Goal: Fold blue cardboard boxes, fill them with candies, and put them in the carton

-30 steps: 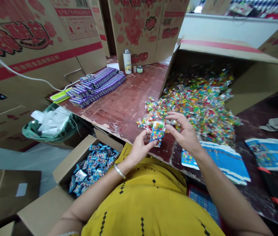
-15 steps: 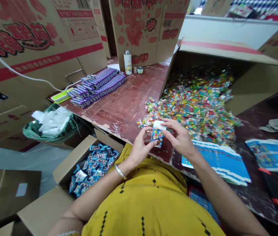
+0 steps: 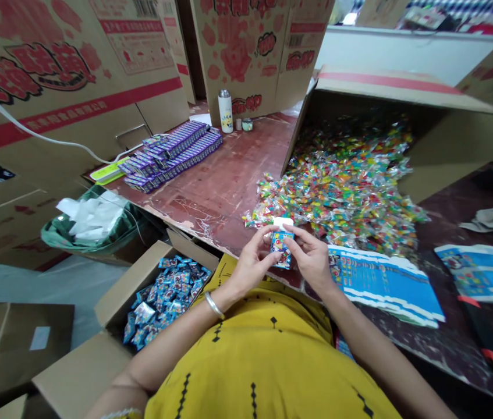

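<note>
A small blue printed candy box [image 3: 282, 249] with its white flap up is held between my two hands at the table's front edge. My left hand [image 3: 252, 261] grips its left side, thumb across the printed front. On the right side, my right hand [image 3: 310, 256] has its thumb and fingers closed on the box near the flap. Just beyond lies a heap of clear-wrapped colourful candies [image 3: 342, 192], spilling from a cardboard carton [image 3: 442, 139] on its side. To the right of my right hand rests a fanned stack of flat blue box blanks [image 3: 386, 285].
An open carton [image 3: 128, 285] below left holds many blue packs [image 3: 167, 297]. Purple boxes [image 3: 176, 151] are stacked on the table's left, near a white flask [image 3: 225, 110]. A green-lined bin [image 3: 93, 224] stands left. More blanks [image 3: 482, 273] and a black-and-red tool [image 3: 490, 337] lie right.
The box has come slightly lower and stands more upright. My right hand has moved down and left, with its fingers now closer around the box near the flap.
</note>
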A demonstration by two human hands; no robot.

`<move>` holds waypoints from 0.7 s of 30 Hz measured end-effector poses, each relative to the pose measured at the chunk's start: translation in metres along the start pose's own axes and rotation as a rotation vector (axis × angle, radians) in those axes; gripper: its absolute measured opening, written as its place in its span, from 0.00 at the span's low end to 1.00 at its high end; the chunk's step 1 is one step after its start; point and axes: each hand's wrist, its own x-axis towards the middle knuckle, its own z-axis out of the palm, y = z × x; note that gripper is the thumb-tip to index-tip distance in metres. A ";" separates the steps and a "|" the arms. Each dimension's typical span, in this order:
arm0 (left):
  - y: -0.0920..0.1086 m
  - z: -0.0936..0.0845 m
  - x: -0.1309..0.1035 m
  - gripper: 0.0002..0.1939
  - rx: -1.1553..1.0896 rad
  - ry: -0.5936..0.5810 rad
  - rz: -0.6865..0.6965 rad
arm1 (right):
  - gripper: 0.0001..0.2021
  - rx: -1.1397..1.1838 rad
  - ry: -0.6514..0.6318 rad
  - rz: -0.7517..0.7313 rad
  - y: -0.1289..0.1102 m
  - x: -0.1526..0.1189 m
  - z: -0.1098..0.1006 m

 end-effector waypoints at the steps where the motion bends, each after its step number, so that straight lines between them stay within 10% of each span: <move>1: -0.002 -0.001 0.000 0.24 -0.006 -0.005 -0.002 | 0.11 -0.039 -0.004 -0.024 0.000 -0.001 0.000; 9: -0.003 -0.003 0.001 0.19 -0.052 -0.016 -0.033 | 0.04 -0.141 0.013 -0.162 -0.006 0.002 0.001; 21: 0.001 -0.003 -0.003 0.22 0.032 0.062 0.034 | 0.11 0.021 -0.110 0.093 -0.013 0.017 -0.007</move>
